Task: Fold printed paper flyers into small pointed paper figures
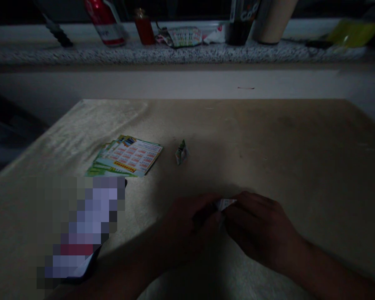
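Both my hands meet low in the middle of the dim table (pixel 268 137). My left hand (pixel 187 229) and my right hand (pixel 259 229) have their fingers closed together on a small folded piece of paper (pixel 225 203), of which only a pale corner shows between them. Farther out on the table stands a small folded paper figure (pixel 181 152). To its left lies a fanned stack of printed paper sheets (pixel 128 157) in green, white and orange.
A phone with a blurred-out screen (pixel 81 229) lies at the table's left front. Behind the table a speckled ledge (pixel 175 52) carries a red can (pixel 106 23), a red lighter (pixel 144 27), wrappers, a dark cup and a tan cylinder (pixel 275 21).
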The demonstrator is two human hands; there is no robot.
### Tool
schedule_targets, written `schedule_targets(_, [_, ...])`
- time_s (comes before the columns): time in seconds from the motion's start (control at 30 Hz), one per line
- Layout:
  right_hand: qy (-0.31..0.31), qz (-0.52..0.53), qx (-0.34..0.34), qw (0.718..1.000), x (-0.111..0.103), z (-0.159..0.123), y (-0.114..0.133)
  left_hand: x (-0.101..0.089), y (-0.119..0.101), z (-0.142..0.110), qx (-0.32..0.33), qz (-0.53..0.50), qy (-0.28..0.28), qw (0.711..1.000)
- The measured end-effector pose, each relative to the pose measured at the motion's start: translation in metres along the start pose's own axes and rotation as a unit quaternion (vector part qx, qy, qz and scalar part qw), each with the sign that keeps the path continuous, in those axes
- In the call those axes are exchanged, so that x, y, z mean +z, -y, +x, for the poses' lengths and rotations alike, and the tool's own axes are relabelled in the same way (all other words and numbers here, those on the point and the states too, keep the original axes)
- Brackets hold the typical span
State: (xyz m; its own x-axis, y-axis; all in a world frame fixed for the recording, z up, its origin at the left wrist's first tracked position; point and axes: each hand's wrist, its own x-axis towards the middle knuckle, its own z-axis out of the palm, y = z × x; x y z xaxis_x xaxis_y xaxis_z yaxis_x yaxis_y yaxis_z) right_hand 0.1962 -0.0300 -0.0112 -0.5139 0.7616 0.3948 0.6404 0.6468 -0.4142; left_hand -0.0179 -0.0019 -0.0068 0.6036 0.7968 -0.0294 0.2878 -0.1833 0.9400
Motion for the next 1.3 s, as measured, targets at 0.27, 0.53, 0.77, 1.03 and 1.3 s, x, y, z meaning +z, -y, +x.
schedule_targets(0.27, [-0.089,0.122,-0.049,0.987,-0.007,0.006,0.001,-0.009,-0.003,-0.001,-0.035,-0.065,0.051,0.996])
schedule_targets(0.53, [-0.073,0.195,-0.035,0.977,-0.005,0.007,0.0,-0.014,-0.003,0.003,-0.069,-0.054,0.058,0.994])
schedule_targets(0.77, [-0.021,0.245,-0.002,0.969,0.0,0.002,-0.001,-0.01,-0.003,0.002,-0.054,-0.046,0.012,0.997])
schedule_targets(1.03, [-0.007,0.271,0.021,0.962,0.001,0.0,0.0,-0.009,-0.004,0.002,-0.056,-0.031,0.011,0.998])
schedule_targets(1.3, [-0.028,0.28,0.011,0.959,-0.001,0.001,0.0,-0.008,-0.004,0.0,-0.049,-0.059,-0.001,0.997])
